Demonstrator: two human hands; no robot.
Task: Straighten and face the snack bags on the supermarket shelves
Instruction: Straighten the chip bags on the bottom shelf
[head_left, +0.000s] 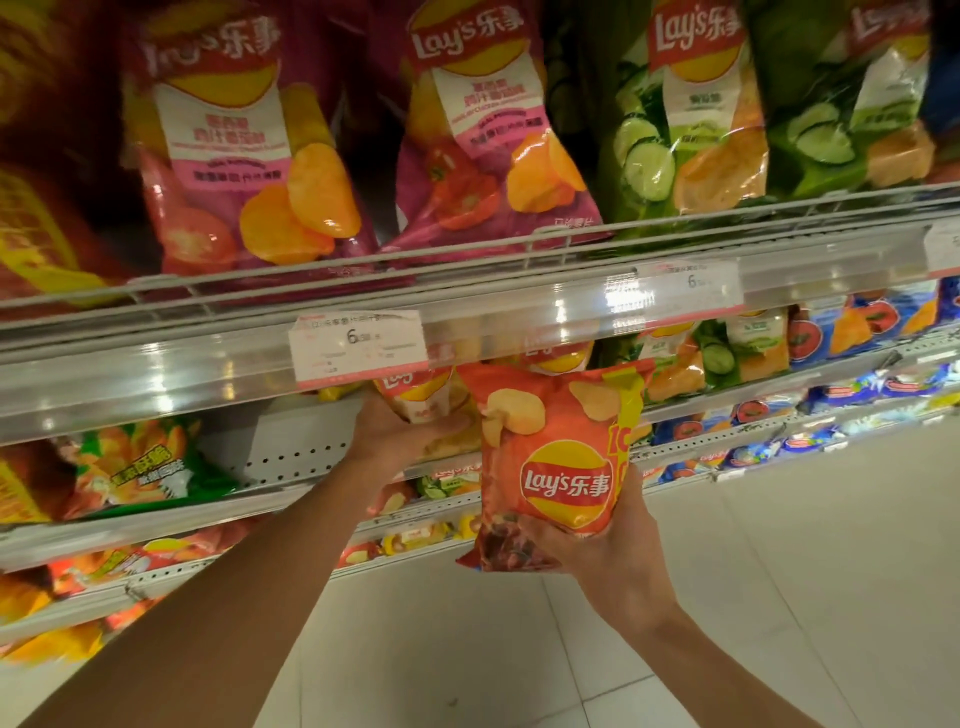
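Observation:
My right hand (618, 540) grips the bottom of a red-orange Lay's chip bag (550, 457), held upright in front of the second shelf with its logo facing me. My left hand (400, 436) reaches under the upper shelf rail and holds a yellow-orange Lay's bag (421, 400) standing on that shelf, fingers curled along its lower front. On the top shelf stand two magenta tomato-flavour Lay's bags (249, 156) (488, 130) and two green cucumber ones (691, 119) (852, 104), all upright and facing out.
A clear price rail (208, 374) with white price tags (358, 343) runs across the view. A green-orange snack bag (140, 467) lies at the left of the second shelf. Lower shelves hold several small bags. White floor tiles (779, 571) lie at the right.

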